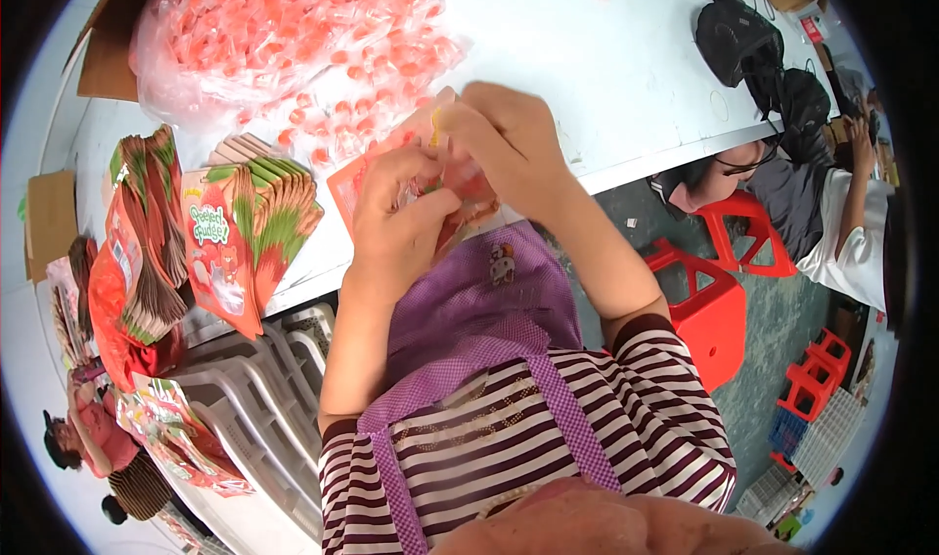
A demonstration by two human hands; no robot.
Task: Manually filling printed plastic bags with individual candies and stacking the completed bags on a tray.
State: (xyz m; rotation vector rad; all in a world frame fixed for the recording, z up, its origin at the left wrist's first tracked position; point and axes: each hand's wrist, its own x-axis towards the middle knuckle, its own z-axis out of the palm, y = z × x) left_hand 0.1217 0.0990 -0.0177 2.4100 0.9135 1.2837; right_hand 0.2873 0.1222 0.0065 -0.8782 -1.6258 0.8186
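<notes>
Your left hand point(386, 224) and right hand point(516, 149) each pinch a red-printed plastic pouch point(471, 185) at the white table's point(606, 86) front edge, seemingly steadying it from both sides, near clear-wrapped red pieces point(377, 71).

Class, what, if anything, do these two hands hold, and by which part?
A red pouch: right hand at its far edge, left hand at its near part; exact finger contact is partly hidden.

A soft plastic pouch in red and pale colours point(471, 187) was held between the left hand point(396, 208) and the right hand point(511, 149), at the near edge of the white counter point(626, 86). It lay tilted, and the fingers covered much of its surface, so its contents could not be told.
</notes>
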